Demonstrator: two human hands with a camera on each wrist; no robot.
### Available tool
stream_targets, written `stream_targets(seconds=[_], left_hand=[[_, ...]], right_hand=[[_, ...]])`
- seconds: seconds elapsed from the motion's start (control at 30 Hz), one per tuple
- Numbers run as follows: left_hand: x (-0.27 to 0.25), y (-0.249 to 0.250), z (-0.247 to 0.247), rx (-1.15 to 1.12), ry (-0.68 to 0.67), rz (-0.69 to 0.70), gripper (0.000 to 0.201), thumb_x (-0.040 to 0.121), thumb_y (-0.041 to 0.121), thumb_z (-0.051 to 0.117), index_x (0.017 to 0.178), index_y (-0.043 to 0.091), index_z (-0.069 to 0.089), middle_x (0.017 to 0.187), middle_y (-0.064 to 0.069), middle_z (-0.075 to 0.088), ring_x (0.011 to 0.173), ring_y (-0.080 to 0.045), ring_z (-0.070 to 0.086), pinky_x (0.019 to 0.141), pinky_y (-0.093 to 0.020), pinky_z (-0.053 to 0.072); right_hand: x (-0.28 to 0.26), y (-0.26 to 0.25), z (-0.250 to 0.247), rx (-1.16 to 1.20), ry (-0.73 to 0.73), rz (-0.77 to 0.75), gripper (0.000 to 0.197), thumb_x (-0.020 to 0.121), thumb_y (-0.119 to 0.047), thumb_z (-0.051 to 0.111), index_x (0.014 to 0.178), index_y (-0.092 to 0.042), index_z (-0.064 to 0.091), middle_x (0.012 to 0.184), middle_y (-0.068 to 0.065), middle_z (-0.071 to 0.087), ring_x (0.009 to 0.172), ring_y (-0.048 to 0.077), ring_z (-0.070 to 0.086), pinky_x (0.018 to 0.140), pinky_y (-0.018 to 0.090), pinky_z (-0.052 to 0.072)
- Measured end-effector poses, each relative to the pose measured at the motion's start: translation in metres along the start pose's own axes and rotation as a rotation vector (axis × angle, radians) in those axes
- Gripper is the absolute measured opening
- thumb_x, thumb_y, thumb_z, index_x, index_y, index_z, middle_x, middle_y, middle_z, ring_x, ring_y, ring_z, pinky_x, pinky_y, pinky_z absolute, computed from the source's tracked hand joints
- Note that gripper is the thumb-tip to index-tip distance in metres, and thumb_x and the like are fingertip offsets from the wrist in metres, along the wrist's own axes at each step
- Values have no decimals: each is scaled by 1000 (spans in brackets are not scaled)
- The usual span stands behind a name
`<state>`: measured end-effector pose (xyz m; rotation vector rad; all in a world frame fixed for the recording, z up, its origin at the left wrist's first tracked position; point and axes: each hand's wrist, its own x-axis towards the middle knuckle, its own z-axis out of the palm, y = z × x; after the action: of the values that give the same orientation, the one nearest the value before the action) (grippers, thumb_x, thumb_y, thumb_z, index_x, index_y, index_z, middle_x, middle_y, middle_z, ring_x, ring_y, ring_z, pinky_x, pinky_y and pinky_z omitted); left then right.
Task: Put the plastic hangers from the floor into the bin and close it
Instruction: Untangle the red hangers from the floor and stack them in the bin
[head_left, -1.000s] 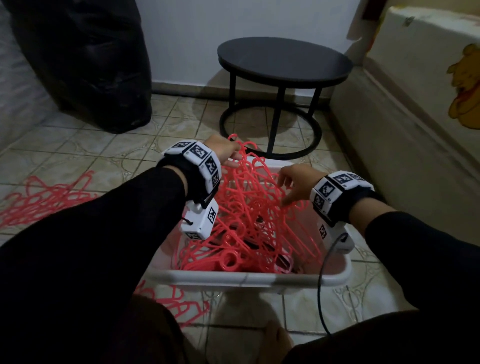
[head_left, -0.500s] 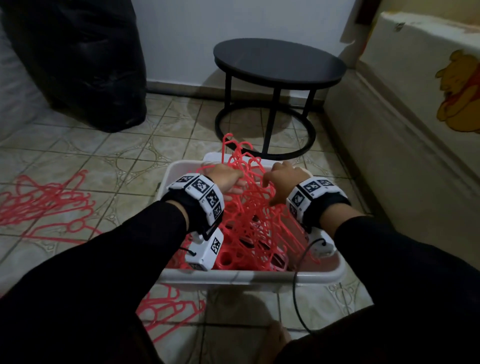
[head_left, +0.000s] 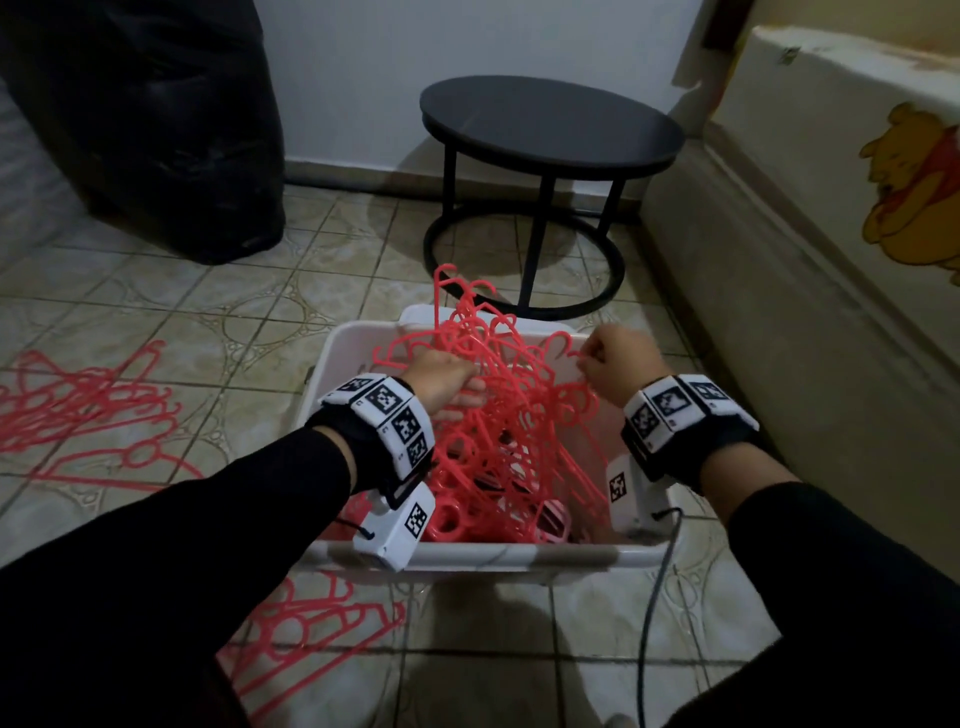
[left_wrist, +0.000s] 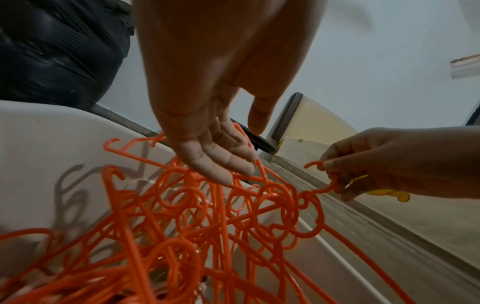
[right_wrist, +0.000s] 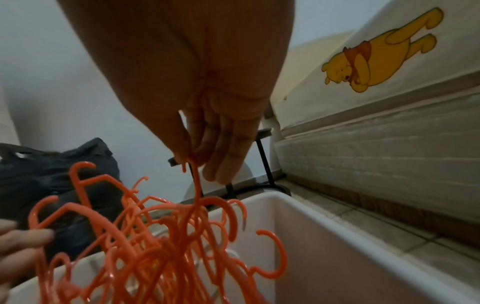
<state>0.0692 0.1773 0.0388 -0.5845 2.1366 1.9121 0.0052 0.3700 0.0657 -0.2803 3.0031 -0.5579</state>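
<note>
The left hand (head_left: 447, 382) lay flat on the hangers (head_left: 498, 415) in the bin (head_left: 467, 556), grip wide. The right hand (head_left: 615, 366) pinched one hook at frame middle.

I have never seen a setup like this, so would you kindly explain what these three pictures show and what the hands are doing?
No machine here: a person wears one camera on the head and one on each wrist, on the checkered bands. The head view looks down at both hands over a white bin on a tiled floor. The two close-ups look along each hand. The bin holds a tangle of red hangers. The left hand rests straight fingers on the tangle; the right hand has a pinching grip on one hanger hook. More hangers on the floor wait at left. Behind stand a round table and a black bag.
</note>
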Motion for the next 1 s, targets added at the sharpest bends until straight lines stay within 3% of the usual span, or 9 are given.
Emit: stream_targets(seconds=[0.2, 0.37, 0.47, 0.53, 0.63, 0.67, 0.77, 0.87, 1.0], left_hand=[[-12, 17, 10, -75, -49, 25, 15, 98, 21, 50, 86, 15, 57, 86, 1, 65, 79, -14, 64, 76, -32, 52], [-17, 17, 17, -70, -74, 30, 12, 97, 21, 50, 97, 13, 60, 96, -1, 63, 92, -17, 62, 87, -35, 50], [-15, -2, 20, 41, -45, -32, 14, 95, 22, 53, 101, 12, 61, 91, -6, 60, 81, -13, 55, 77, -33, 47], [-15, -13, 18, 70, -18, -111, 5, 95, 22, 54, 93, 18, 55, 84, -1, 53, 74, -11, 50, 73, -32, 45], [-9, -22, 15, -7, -34, -163, 36, 94, 27, 56, 123, 6, 54, 116, -7, 59, 107, -21, 58, 87, -34, 49], [-8, -23, 14, -57, -25, -155, 36, 95, 26, 56, 123, 4, 54, 116, -9, 59, 110, -24, 58, 87, -34, 50], [-8, -23, 8, -130, 44, -76, 6, 97, 13, 51, 98, 8, 56, 95, -8, 62, 79, -17, 65, 70, -28, 53], [-10, -20, -1, -142, 76, -14, 8, 97, 2, 48, 96, 8, 54, 80, -4, 62, 48, -6, 62, 41, -18, 45], [-15, -17, -1, -172, 32, -32, 10, 96, 8, 47, 96, 10, 57, 97, -5, 64, 76, -18, 71, 50, -24, 52]], right_hand=[[-9, 1, -16, 348, 167, -38, 5, 94, -14, 51, 90, -13, 55, 83, 11, 68, 77, 28, 67, 77, 46, 56], [-17, -11, 0, 366, 82, -60, 14, 93, -12, 53, 80, -18, 51, 76, 10, 69, 71, 26, 68, 76, 46, 55], [-16, -13, 18, 287, 8, -86, 23, 88, -18, 58, 71, -29, 48, 77, 9, 69, 74, 28, 67, 75, 47, 55], [-16, -17, 24, 323, -24, -89, 15, 88, -16, 59, 77, -23, 52, 77, 10, 67, 74, 28, 65, 75, 46, 56], [-21, -32, 16, 403, -72, -131, 5, 92, -10, 57, 87, -8, 55, 79, 15, 68, 69, 27, 67, 73, 43, 57], [-24, -36, 12, 432, -98, -146, 6, 93, -10, 56, 90, -4, 55, 79, 16, 68, 68, 27, 67, 73, 43, 58], [-20, -35, 6, 422, -80, -175, 8, 93, -13, 56, 86, -10, 55, 75, 9, 69, 64, 20, 68, 71, 41, 58], [-10, -22, 5, 303, 58, -112, 14, 90, -14, 57, 78, -19, 53, 73, 6, 69, 64, 20, 68, 71, 42, 57], [-7, -14, 8, 300, 31, -87, 17, 86, -11, 60, 73, -21, 54, 72, 9, 69, 65, 25, 68, 70, 46, 57]])
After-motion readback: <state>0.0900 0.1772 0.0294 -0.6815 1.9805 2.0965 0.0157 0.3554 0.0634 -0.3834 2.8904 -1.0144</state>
